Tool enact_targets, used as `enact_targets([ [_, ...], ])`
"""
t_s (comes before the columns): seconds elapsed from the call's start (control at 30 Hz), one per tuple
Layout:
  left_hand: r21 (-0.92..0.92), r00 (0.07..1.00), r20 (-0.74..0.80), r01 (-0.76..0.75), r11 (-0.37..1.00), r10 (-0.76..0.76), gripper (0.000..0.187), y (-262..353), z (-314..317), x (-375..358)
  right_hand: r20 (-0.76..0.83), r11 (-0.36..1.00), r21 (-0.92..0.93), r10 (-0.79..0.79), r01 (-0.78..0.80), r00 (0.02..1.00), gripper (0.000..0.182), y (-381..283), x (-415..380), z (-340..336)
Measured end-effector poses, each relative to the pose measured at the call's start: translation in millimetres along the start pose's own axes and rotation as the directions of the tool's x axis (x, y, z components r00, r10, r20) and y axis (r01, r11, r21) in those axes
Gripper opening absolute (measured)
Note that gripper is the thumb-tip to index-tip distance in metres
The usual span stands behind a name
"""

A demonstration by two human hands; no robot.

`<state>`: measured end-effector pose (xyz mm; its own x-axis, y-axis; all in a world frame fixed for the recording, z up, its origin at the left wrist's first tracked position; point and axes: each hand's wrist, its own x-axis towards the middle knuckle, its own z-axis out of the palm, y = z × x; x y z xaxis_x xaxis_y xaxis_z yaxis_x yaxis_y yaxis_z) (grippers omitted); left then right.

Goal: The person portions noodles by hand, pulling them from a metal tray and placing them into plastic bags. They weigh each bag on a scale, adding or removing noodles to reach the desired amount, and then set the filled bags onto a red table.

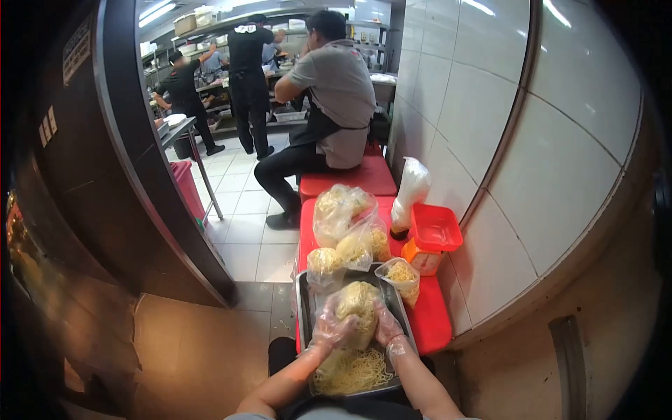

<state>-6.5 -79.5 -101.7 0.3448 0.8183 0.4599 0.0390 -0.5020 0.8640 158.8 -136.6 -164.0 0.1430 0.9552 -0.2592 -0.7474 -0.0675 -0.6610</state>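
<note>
Both my hands wear clear plastic gloves. Between them is a clear plastic bag of noodles (358, 311), with my left hand (332, 327) gripping its left side and my right hand (389, 325) its right. Beneath it lies a dark metal tray (302, 297), with loose yellow noodles (357, 372) in its near end. Just past the held bag, a small bag of noodles (324, 264) rests at the left of the tray's far end. An open bag of noodles (402, 276) stands at the right. A larger bag (343, 210) sits farther back.
A red bench (427, 308) carries the tray. At its right stand an orange scale (421, 257) with a red basin (437, 227) on top and a container with a roll of plastic bags (410, 189). A person (336, 91) sits beyond; others stand in the kitchen. A tiled wall (490, 231) borders the right.
</note>
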Motion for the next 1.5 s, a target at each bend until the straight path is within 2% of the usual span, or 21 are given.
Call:
enact_targets([
  [0.07,0.124,0.924,0.246,0.269,0.955,-0.292,0.040,-20,-18,5,-0.105,0.961,-0.264,-0.114,0.083,0.988,0.080,3,9,-20],
  [0.1,0.213,0.827,0.347,0.390,0.896,-0.442,0.040,-33,-27,2,-0.153,0.926,-0.371,-0.139,0.073,0.978,0.081,-1,6,-17],
  [0.2,0.401,0.752,0.644,-0.174,0.899,-0.141,0.031,-169,-7,-16,-0.162,0.692,-0.715,-0.300,0.097,0.940,0.087,-11,-9,15],
  [0.27,0.570,0.679,0.604,-0.003,0.821,-0.417,0.026,-100,-20,-8,-0.104,0.496,-0.862,-0.374,0.104,0.921,0.087,-12,-10,18],
  [0.37,0.605,0.695,0.648,-0.222,0.765,-0.312,0.023,-104,-16,-12,-0.041,0.400,-0.907,-0.403,0.136,0.914,0.078,-12,-4,6],
  [0.5,0.515,0.821,0.543,-0.161,0.842,-0.175,0.021,-75,-15,-11,-0.015,0.176,-0.982,-0.444,0.071,0.896,0.067,0,19,-29],
  [0.63,0.446,0.916,0.395,-0.263,0.855,0.076,0.027,-88,1,12,0.234,0.057,-0.929,-0.673,0.364,0.701,0.054,16,12,-26],
  [0.7,0.297,0.947,0.319,-0.128,0.946,0.029,0.025,-50,2,26,0.392,-0.030,-0.866,-0.663,0.500,0.638,0.046,-11,-24,35],
  [0.73,0.213,0.958,0.286,-0.058,0.975,-0.006,0.025,-35,4,30,0.394,-0.054,-0.881,-0.634,0.470,0.666,0.043,-16,-31,46],
  [0.77,0.338,0.934,0.346,-0.033,0.941,-0.091,0.028,-45,10,33,0.392,-0.076,-0.895,-0.603,0.439,0.695,0.041,-19,-37,54],
  [0.87,0.106,0.892,0.452,-0.068,0.992,0.013,0.033,37,-7,33,0.445,-0.180,-0.889,-0.556,0.420,0.703,0.028,-32,-43,68],
  [0.9,0.183,0.876,0.482,-0.136,0.974,0.032,0.020,43,-9,33,0.481,-0.228,-0.874,-0.534,0.430,0.695,0.025,-34,-40,68],
  [0.93,0.193,0.884,0.466,-0.055,0.980,-0.042,0.020,38,-7,31,0.515,-0.272,-0.856,-0.511,0.439,0.688,0.022,-33,-37,67],
  [1.0,0.207,0.880,0.435,0.109,0.972,-0.192,0.022,27,-2,22,0.431,-0.262,-0.902,-0.578,0.343,0.693,0.015,-25,-27,61],
  [1.1,0.428,0.870,0.493,-0.262,0.865,0.020,0.028,23,4,4,0.349,-0.196,-0.935,-0.668,0.296,0.657,0.015,-29,-5,51],
  [1.17,0.385,0.905,0.374,-0.349,0.854,0.202,0.029,15,2,-4,0.344,-0.155,-0.927,-0.712,0.341,0.612,0.014,-31,5,43],
  [1.23,0.357,0.904,0.301,-0.401,0.844,0.302,0.032,-8,2,-14,0.204,0.022,-0.944,-0.747,0.330,0.632,0.010,-30,11,43],
  [1.33,0.274,0.929,0.365,-0.041,0.961,-0.064,0.033,15,-7,-20,0.062,0.201,-0.918,-0.777,0.341,0.626,0.016,-16,42,-2],
  [1.4,0.301,0.910,0.413,-0.094,0.949,-0.041,0.036,22,-14,-29,-0.036,0.348,-0.869,-0.754,0.352,0.656,0.019,-16,48,-23],
  [1.43,0.313,0.898,0.438,-0.122,0.942,-0.030,0.038,21,-18,-33,0.004,0.241,-0.926,-0.763,0.290,0.646,0.021,-23,44,-29],
  [1.5,0.271,0.897,0.440,-0.166,0.948,0.032,0.039,12,-26,-42,-0.050,0.248,-0.952,-0.710,0.182,0.702,0.021,-32,34,-23],
])
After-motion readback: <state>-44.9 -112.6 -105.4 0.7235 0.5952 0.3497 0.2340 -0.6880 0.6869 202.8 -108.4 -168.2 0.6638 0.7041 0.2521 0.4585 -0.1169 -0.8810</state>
